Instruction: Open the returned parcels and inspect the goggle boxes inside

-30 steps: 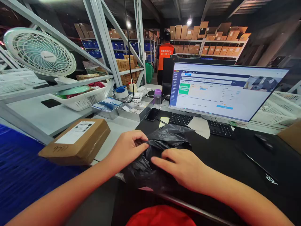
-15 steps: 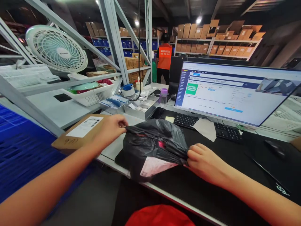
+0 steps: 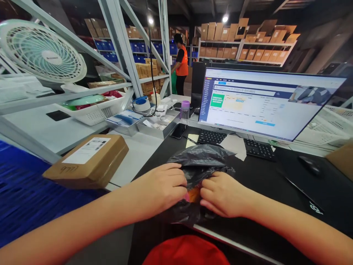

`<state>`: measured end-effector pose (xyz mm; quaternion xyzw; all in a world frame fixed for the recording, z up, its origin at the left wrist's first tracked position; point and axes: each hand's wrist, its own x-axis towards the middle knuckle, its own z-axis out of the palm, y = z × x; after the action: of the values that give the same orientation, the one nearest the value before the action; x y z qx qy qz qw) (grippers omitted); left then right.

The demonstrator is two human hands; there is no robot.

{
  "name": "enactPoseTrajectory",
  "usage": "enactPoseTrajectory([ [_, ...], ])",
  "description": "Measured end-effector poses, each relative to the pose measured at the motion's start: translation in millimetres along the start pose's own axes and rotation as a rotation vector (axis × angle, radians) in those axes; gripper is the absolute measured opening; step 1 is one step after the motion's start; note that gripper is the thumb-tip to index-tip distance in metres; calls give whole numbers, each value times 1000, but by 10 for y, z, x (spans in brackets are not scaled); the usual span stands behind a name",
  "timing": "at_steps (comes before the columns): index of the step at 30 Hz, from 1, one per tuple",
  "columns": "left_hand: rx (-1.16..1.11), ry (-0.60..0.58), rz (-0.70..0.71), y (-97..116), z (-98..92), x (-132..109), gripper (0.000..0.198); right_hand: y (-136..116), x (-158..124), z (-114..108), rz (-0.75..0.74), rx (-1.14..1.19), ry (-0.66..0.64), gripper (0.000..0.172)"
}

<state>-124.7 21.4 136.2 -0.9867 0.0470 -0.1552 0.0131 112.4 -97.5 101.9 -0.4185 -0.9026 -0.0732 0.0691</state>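
A black plastic bag [image 3: 202,156] lies on the dark desk mat at the desk's front edge. My left hand [image 3: 168,186] grips the bag on its left side, fingers curled into the plastic. Opposite it, my right hand [image 3: 220,193] has closed on the bag's right side. Between the two hands the plastic gapes, and something orange and pink [image 3: 193,195] shows inside; its kind I cannot make out. Both sets of fingertips are partly hidden by the folds.
A taped cardboard box [image 3: 91,160] sits on the left. Behind the bag are a keyboard [image 3: 212,137], a phone [image 3: 178,130], a purple-lided bottle [image 3: 185,110] and a monitor [image 3: 248,106]. A mouse [image 3: 309,164] lies right. A person in an orange vest [image 3: 182,64] stands far back.
My hands have come closer together over the bag, and its opening now shows orange contents. The white label on its front is out of sight. The view has shifted right.
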Motion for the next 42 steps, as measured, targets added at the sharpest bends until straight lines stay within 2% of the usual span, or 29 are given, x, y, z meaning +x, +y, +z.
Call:
enactPoseTrajectory([
  [1,10,-53,-36,43,29,-35,16,11,-19,0,68,14,25,29],
  [3,34,-78,-155,103,66,-139,35,37,-66,-10,213,37,80,21],
  [5,19,-66,-223,150,75,-264,59,71,-97,-33,326,32,86,36],
  [7,-10,-74,-230,201,76,-380,77,112,-77,-66,350,15,13,50],
  [9,-14,-94,-218,263,92,-468,88,142,22,-101,293,15,-77,47],
  [11,1,-61,-226,335,126,-530,79,137,211,-130,122,43,-107,41],
  [13,25,28,-229,410,158,-576,45,88,463,-144,-48,85,-133,43],
  [15,54,110,-203,472,165,-618,15,14,725,-131,-126,125,-228,55],
  [17,88,148,-192,507,143,-665,21,-49,943,-88,-86,91,-325,60],
  [19,85,149,-233,506,114,-725,25,-68,1086,-26,-44,18,-351,55],
  [21,57,125,-302,473,111,-801,19,-42,1152,32,-27,-12,-332,56],
  [24,36,86,-412,369,196,-933,5,6,1140,65,-69,88,-283,68],
  [27,0,94,-533,207,342,-1037,26,-45,1028,30,-132,273,-166,69],
  [29,-3,128,-566,76,417,-1060,34,-117,904,-19,-75,372,-136,70],
  [33,-26,170,-503,-182,415,-954,36,-79,624,-177,271,412,-117,79],
  [35,-34,166,-493,-281,358,-835,32,94,540,-280,431,474,-52,91],
  [37,-30,163,-458,-341,303,-699,24,324,492,-373,574,594,69,100],
  [39,-37,173,-377,-361,285,-579,20,541,437,-424,647,720,195,99],
  [42,-13,201,-277,-377,362,-476,21,743,287,-380,597,826,280,98],
])
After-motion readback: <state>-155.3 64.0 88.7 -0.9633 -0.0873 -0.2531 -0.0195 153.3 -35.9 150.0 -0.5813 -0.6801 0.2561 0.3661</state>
